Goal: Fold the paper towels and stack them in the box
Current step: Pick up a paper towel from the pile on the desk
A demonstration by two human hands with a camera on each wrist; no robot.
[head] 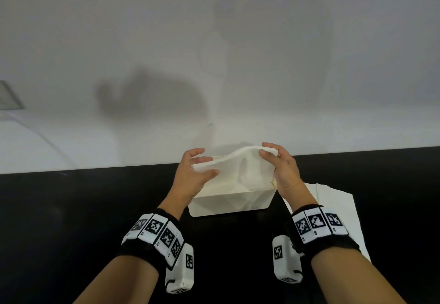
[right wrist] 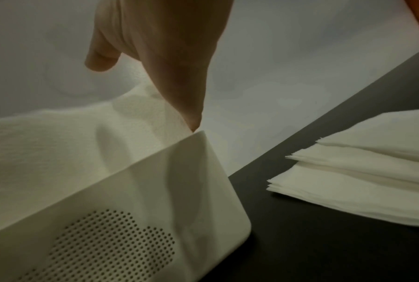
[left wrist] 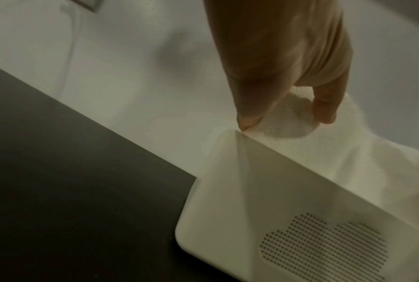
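A folded white paper towel (head: 234, 164) hangs over the open cream box (head: 228, 205), held at both ends. My left hand (head: 198, 168) pinches its left end between thumb and fingers, and my right hand (head: 273, 155) pinches the right end slightly higher. The towel (left wrist: 297, 141) sags in the middle toward the box (left wrist: 263, 200). The box's near wall (right wrist: 136, 219) has a cloud-shaped patch of small holes. My left hand (left wrist: 285, 112) and my right hand (right wrist: 140, 80) sit just above the box rim, with the towel (right wrist: 58, 143) spanning between them.
A stack of flat white paper towels (head: 333, 206) lies on the black table (head: 71, 220) right of the box; the same stack (right wrist: 363, 177) shows in the right wrist view. A white wall (head: 214, 54) rises right behind the table's far edge.
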